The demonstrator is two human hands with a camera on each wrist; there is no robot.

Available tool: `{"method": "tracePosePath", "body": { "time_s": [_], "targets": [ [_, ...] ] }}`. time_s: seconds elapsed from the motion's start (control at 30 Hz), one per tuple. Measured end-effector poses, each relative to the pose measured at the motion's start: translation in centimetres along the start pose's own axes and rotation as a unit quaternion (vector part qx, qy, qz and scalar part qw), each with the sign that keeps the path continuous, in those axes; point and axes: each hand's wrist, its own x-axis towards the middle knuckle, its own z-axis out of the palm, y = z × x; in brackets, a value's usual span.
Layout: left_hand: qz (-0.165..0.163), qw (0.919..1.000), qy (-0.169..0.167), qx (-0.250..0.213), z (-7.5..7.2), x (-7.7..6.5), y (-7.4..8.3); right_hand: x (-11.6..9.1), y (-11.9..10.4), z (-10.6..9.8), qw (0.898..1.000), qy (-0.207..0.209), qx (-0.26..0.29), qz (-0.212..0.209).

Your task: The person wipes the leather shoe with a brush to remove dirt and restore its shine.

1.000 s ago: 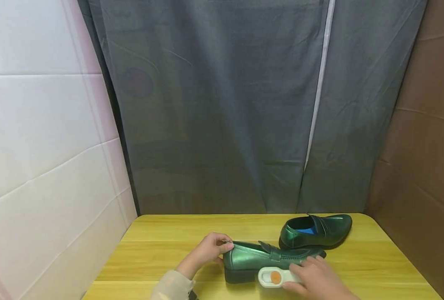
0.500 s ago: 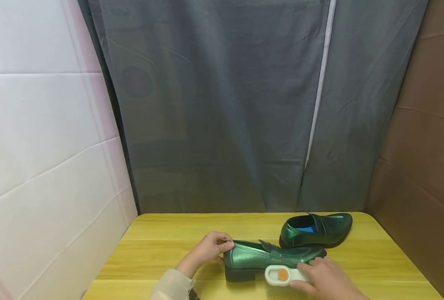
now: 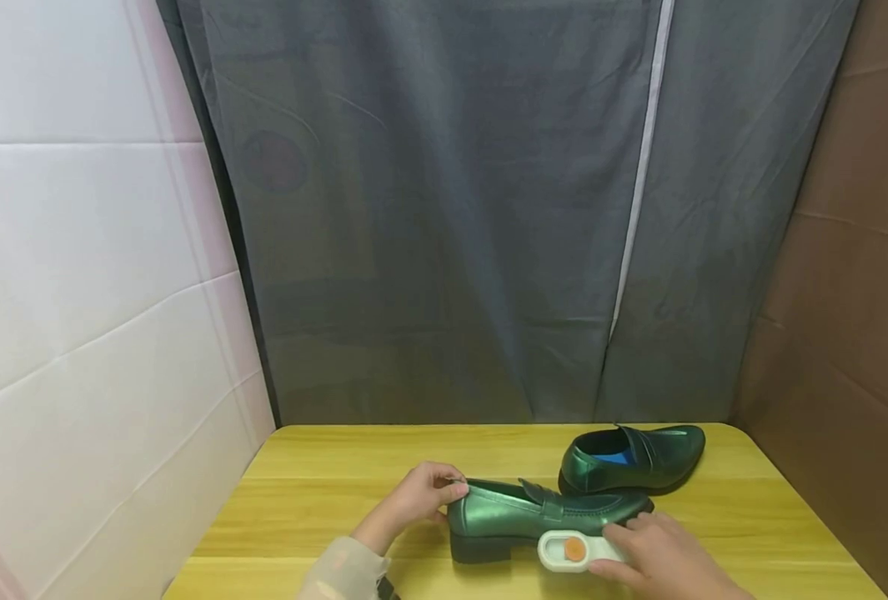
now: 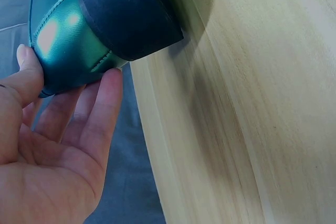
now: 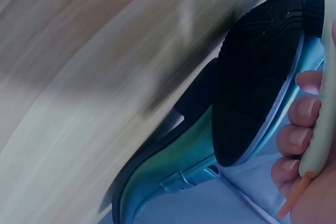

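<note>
A metallic green loafer (image 3: 499,510) points to the right near the table's front, its sole (image 5: 257,72) showing in the right wrist view. My left hand (image 3: 423,497) pinches the back rim at its heel, thumb (image 4: 30,72) on one side and fingers on the other. My right hand (image 3: 657,554) grips a white brush (image 3: 574,551) with an orange round piece on its head. In the right wrist view the dark bristles (image 5: 314,11) lie right against the loafer's side by the sole edge. An orange loop (image 5: 295,195) hangs from the handle's end.
Behind and to the right stands a second green loafer (image 3: 631,460) with a blue patch inside. The wooden table (image 3: 323,467) has a grey curtain (image 3: 444,250) at its back, a white cloth at left and a brown one at right.
My right hand has slid the brush to the right along the loafer's side, toward the toe. The left hand and both loafers have stayed in place.
</note>
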Motion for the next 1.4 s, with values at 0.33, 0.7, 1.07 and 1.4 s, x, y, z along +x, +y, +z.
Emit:
{"method": "tracePosePath", "body": {
  "time_s": [0.33,0.7,1.07,1.4],
  "targets": [
    [0.004,0.9999,0.001,-0.010,0.1,0.0,-0.1,-0.7,1.3,-0.4,1.000,-0.005,0.028,0.007],
    [-0.004,0.9999,-0.007,-0.010,0.1,-0.3,0.6,-1.5,3.5,-0.4,0.996,-0.025,0.075,0.044],
    [-0.003,0.9997,-0.015,-0.018,-0.1,-0.4,0.1,-2.8,5.5,-0.6,0.993,-0.023,0.075,0.089],
    [-0.003,0.9993,-0.020,-0.031,-0.3,-0.4,0.2,-4.2,6.5,-0.7,0.990,0.005,0.077,0.119]
  ]
}}
